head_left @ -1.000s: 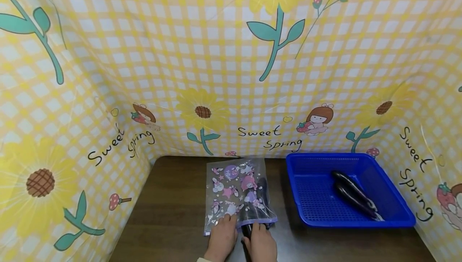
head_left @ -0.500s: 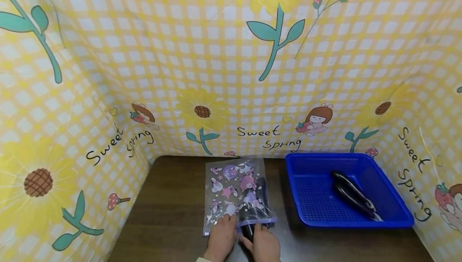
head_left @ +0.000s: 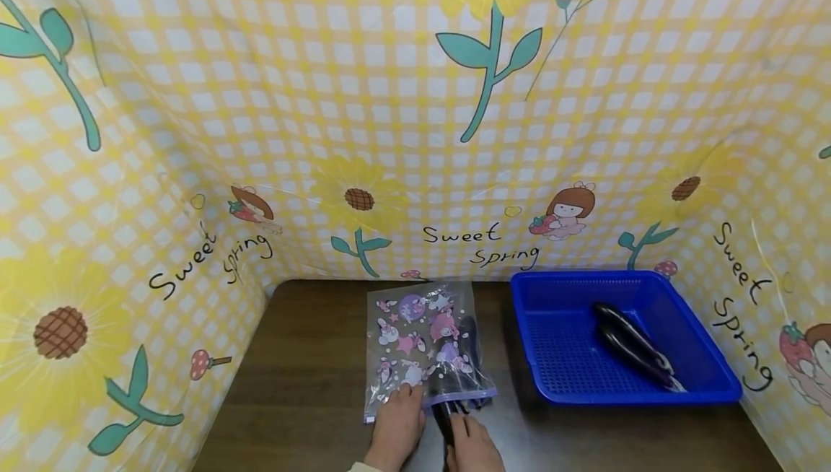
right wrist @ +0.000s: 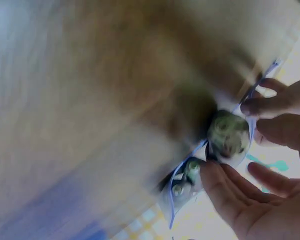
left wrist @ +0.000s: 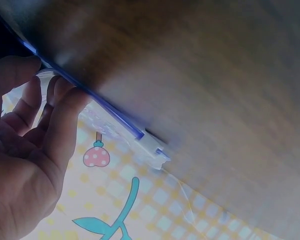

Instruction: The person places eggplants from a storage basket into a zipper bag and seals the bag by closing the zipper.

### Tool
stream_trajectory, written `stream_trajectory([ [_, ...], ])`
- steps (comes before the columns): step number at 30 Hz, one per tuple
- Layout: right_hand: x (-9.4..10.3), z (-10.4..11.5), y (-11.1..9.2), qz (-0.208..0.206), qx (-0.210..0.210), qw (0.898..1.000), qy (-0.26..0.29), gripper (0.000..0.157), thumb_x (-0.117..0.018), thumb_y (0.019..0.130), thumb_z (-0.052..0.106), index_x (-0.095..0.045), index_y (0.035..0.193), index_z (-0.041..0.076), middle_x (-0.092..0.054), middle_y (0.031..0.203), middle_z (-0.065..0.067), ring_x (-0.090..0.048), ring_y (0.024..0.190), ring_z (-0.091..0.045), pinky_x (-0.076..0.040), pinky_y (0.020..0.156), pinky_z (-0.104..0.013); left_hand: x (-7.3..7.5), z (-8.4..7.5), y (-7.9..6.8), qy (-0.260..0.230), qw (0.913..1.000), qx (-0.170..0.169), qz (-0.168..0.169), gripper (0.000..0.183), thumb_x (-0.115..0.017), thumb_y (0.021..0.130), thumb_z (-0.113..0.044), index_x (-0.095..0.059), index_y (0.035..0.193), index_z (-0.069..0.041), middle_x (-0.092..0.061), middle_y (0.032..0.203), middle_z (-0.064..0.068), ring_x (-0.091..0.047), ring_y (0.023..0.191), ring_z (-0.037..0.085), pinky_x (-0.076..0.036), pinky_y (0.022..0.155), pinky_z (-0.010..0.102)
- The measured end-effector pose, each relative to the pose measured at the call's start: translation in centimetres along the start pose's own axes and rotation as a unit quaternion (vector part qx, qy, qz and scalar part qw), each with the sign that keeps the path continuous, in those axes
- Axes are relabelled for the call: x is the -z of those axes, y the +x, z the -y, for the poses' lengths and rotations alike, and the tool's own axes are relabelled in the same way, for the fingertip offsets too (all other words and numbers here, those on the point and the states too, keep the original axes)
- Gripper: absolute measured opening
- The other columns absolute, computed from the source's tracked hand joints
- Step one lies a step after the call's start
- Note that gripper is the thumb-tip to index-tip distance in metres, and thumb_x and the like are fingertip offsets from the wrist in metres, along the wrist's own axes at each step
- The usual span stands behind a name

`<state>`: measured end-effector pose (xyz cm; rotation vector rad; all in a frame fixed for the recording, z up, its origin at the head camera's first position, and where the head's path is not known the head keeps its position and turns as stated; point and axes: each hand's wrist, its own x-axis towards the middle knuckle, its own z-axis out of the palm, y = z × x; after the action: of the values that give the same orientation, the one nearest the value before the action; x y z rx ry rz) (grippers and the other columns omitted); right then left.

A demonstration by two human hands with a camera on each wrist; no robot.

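Note:
A clear zip bag [head_left: 396, 346] with pink and purple cartoon prints lies flat, its mouth toward me. Dark eggplants show through its right half. My left hand [head_left: 397, 423] holds the mouth's left part, thumb and fingers at the purple zip edge [left wrist: 110, 111]. At the opening, an eggplant [head_left: 444, 418] sticks partly out, its stem end toward me. My right hand [head_left: 476, 447] holds that end between thumb and fingers. Two green stem ends [right wrist: 192, 169] of other eggplants show just inside the mouth in the right wrist view.
A blue plastic basket [head_left: 535, 364] stands to the right on the brown wooden table [head_left: 286, 378], with two eggplants [head_left: 630, 346] inside. Yellow-checked cloth [head_left: 389, 118] with flower prints walls the table at the back and sides.
My right hand has shifted a little right and back along the eggplant, baring more of it at the bag's mouth. My left hand keeps its hold. The head view has tilted slightly.

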<state>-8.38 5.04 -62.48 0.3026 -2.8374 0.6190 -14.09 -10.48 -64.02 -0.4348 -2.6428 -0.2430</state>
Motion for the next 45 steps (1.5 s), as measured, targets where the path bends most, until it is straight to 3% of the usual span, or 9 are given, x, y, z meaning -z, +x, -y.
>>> stream_trajectory([
  [4,-1.1,0.1,-0.4,-0.064,0.068,0.995,-0.027,0.046,-0.074,0.061,0.007,-0.059,0.105,0.007,-0.058,0.107,-0.018,-0.059,0.092,-0.032,-0.051,0.064,-0.039,0.2,0.0,0.1,-0.006,1.0,-0.001,-0.002,0.03,-0.075,0.06,-0.016,-0.058,0.083,-0.007,-0.05,0.071,0.007,-0.051,0.056,0.026,-0.039,0.042,0.039],
  [8,-1.7,0.4,-0.3,-0.087,0.091,0.991,-0.05,0.041,-0.072,0.06,0.004,-0.061,0.099,0.006,-0.058,0.108,-0.021,-0.06,0.093,-0.034,-0.052,0.062,-0.039,0.3,0.1,0.1,-0.004,0.9997,-0.01,-0.024,0.031,-0.076,0.058,-0.016,-0.056,0.081,-0.007,-0.05,0.07,0.007,-0.051,0.055,0.026,-0.039,0.041,0.038],
  [12,-1.9,0.8,0.2,-0.071,0.091,0.992,-0.056,0.04,-0.071,0.061,0.002,-0.059,0.099,0.004,-0.056,0.108,-0.022,-0.059,0.091,-0.035,-0.051,0.06,-0.041,0.3,0.2,0.0,0.002,0.999,-0.014,-0.041,0.03,-0.075,0.057,-0.015,-0.055,0.079,-0.008,-0.05,0.069,0.007,-0.05,0.054,0.026,-0.037,0.04,0.038],
  [17,-2.5,1.1,0.8,-0.086,0.095,0.988,-0.081,0.04,-0.07,0.061,0.001,-0.061,0.1,0.001,-0.056,0.108,-0.025,-0.06,0.09,-0.036,-0.051,0.062,-0.041,0.2,0.2,0.1,0.001,0.9998,-0.005,-0.02,0.028,-0.075,0.06,-0.015,-0.057,0.081,-0.008,-0.052,0.071,0.008,-0.052,0.056,0.027,-0.038,0.04,0.039],
  [23,-3.3,1.4,1.1,-0.067,0.097,0.986,-0.121,0.047,-0.07,0.065,0.005,-0.064,0.111,0.0,-0.054,0.116,-0.03,-0.058,0.099,-0.04,-0.051,0.066,-0.041,0.1,0.1,0.2,0.0,1.0,0.002,0.003,0.027,-0.075,0.062,-0.016,-0.058,0.082,-0.008,-0.052,0.072,0.008,-0.053,0.058,0.027,-0.04,0.042,0.04],
  [29,-3.7,1.3,1.4,-0.059,0.091,0.984,-0.138,0.049,-0.065,0.071,0.005,-0.061,0.12,0.001,-0.05,0.125,-0.029,-0.053,0.11,-0.041,-0.05,0.074,-0.042,0.1,0.2,0.2,0.002,0.9999,-0.005,-0.015,0.029,-0.076,0.06,-0.015,-0.056,0.079,-0.009,-0.053,0.071,0.007,-0.053,0.056,0.027,-0.038,0.04,0.038],
  [32,-3.5,1.4,1.4,-0.037,0.087,0.987,-0.13,0.054,-0.067,0.07,0.008,-0.058,0.123,0.001,-0.047,0.129,-0.03,-0.05,0.114,-0.042,-0.049,0.077,-0.044,0.2,0.1,0.2,0.001,0.9999,-0.005,-0.014,0.029,-0.076,0.059,-0.015,-0.056,0.079,-0.009,-0.053,0.071,0.007,-0.053,0.056,0.027,-0.038,0.04,0.038],
  [39,-1.2,1.1,0.3,0.099,0.03,0.992,-0.066,0.06,-0.073,0.07,0.023,-0.056,0.126,0.007,-0.039,0.135,-0.032,-0.041,0.121,-0.046,-0.044,0.082,-0.052,0.6,-0.3,0.2,0.002,1.0,-0.002,0.0,0.028,-0.076,0.061,-0.015,-0.058,0.082,-0.009,-0.053,0.072,0.008,-0.053,0.058,0.027,-0.038,0.04,0.038],
  [45,0.1,1.3,-1.2,0.145,0.055,0.985,-0.08,0.058,-0.062,0.079,0.041,-0.058,0.123,0.004,-0.044,0.139,-0.017,-0.041,0.124,-0.034,-0.043,0.082,-0.05,0.4,-0.2,0.2,0.015,0.9998,-0.001,-0.009,0.028,-0.075,0.06,-0.015,-0.058,0.082,-0.009,-0.053,0.072,0.007,-0.053,0.057,0.026,-0.039,0.039,0.038],
])
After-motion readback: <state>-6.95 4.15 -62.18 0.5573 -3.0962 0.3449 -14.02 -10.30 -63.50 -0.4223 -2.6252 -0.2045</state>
